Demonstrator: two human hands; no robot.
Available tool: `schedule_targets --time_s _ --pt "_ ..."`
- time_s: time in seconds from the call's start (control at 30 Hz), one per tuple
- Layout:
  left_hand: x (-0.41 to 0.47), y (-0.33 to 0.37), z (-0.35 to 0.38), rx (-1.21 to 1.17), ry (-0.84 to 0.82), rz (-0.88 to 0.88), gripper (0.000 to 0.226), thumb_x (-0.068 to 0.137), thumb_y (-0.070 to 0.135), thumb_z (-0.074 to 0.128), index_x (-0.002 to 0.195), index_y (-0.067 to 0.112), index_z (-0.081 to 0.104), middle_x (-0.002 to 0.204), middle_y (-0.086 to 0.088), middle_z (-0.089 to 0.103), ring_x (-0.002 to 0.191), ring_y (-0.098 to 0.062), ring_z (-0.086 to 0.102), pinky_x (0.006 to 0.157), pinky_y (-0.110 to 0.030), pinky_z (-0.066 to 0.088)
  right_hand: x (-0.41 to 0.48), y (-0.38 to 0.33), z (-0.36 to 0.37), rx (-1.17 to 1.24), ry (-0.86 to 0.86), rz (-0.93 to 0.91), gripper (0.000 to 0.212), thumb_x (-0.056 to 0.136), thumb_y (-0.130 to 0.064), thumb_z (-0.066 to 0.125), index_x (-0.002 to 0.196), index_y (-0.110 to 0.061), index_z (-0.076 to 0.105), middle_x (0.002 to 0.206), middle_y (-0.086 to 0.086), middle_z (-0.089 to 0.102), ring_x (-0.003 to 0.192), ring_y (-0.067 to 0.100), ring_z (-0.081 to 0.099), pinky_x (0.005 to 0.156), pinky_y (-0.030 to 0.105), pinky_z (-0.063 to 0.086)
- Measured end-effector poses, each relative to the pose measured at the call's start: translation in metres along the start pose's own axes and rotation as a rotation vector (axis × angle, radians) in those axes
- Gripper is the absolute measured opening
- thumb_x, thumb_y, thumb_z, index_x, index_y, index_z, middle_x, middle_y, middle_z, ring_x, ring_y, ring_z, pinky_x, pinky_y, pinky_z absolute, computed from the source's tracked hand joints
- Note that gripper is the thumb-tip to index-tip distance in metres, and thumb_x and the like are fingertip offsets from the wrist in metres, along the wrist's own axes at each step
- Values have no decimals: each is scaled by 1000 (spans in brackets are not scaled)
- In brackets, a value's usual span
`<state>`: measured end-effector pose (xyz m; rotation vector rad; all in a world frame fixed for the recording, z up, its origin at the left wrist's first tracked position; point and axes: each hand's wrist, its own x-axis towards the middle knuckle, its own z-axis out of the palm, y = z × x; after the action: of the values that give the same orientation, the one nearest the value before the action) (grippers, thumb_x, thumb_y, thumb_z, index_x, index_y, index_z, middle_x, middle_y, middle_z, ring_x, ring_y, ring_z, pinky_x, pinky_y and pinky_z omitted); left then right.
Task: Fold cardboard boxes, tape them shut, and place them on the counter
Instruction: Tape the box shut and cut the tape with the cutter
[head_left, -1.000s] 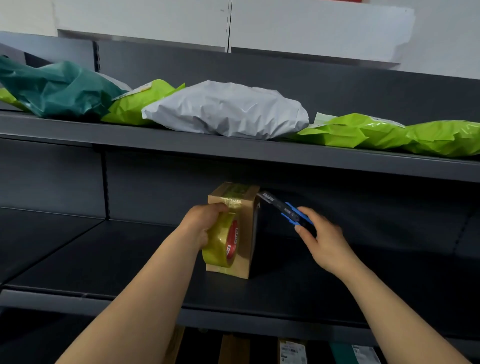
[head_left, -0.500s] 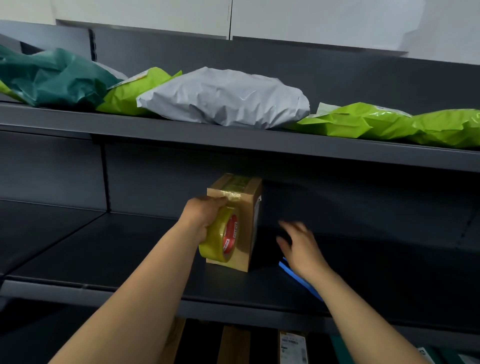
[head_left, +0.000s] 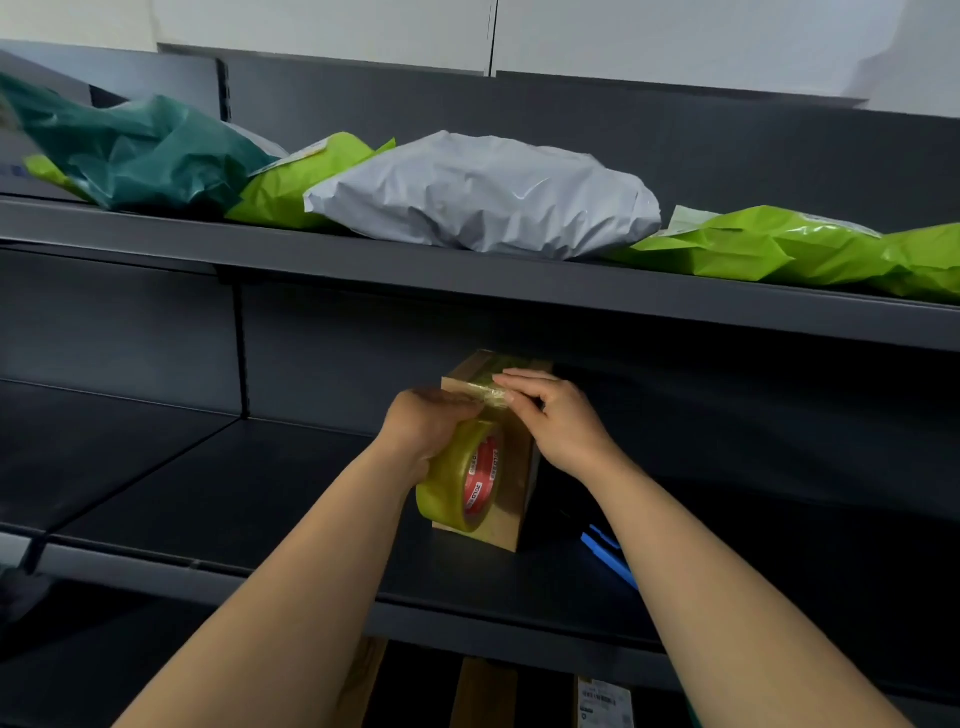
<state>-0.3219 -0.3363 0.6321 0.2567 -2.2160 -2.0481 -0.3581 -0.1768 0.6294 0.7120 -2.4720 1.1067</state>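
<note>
A small brown cardboard box (head_left: 511, 499) stands upright on the dark shelf (head_left: 260, 499), with clear tape across its top edge. My left hand (head_left: 426, 426) grips a roll of clear tape (head_left: 460, 480) with a red core, held against the box's near face. My right hand (head_left: 550, 415) rests on the box's top front edge, its fingers laid flat on the tape strip. A blue cutter (head_left: 608, 553) lies on the shelf to the right of the box, partly hidden by my right forearm.
The shelf above (head_left: 519, 286) carries a dark green bag (head_left: 140, 150), lime green bags (head_left: 779, 244) and a grey mailer (head_left: 483, 197). Flat cardboard pieces and a labelled parcel (head_left: 602, 701) sit below the shelf's front lip.
My right hand has put the blue cutter down on the shelf and moved up onto the box's top edge, onto the tape. My left hand still holds the roll against the box.
</note>
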Motion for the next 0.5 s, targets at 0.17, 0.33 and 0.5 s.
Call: schedule_targets --time_s 0.17,0.33,0.5 --pt "1 -5 -3 -37 -8 -27 49 82 32 76 123 9 62 98 -7 66 85 -25 64 71 -36 53 0 1 3 47 8 3 31 101 -20 48 129 -20 61 140 -6 51 129 6 43 101 15 29" --pt "2 -9 -1 -31 7 -28 51 79 37 77 120 12 61 104 -9 65 91 -27 63 79 -41 54 -1 1 6 97 15 21 31 101 -19 47 129 -21 61 140 -6 51 130 7 43 106 20 33" --pt "2 -26 -7 237 88 94 30 82 29 75 97 4 68 88 -10 69 79 -22 65 69 -39 57 0 5 2 124 66 68 31 101 -18 48 128 -18 62 138 -5 53 126 5 45 101 14 32"
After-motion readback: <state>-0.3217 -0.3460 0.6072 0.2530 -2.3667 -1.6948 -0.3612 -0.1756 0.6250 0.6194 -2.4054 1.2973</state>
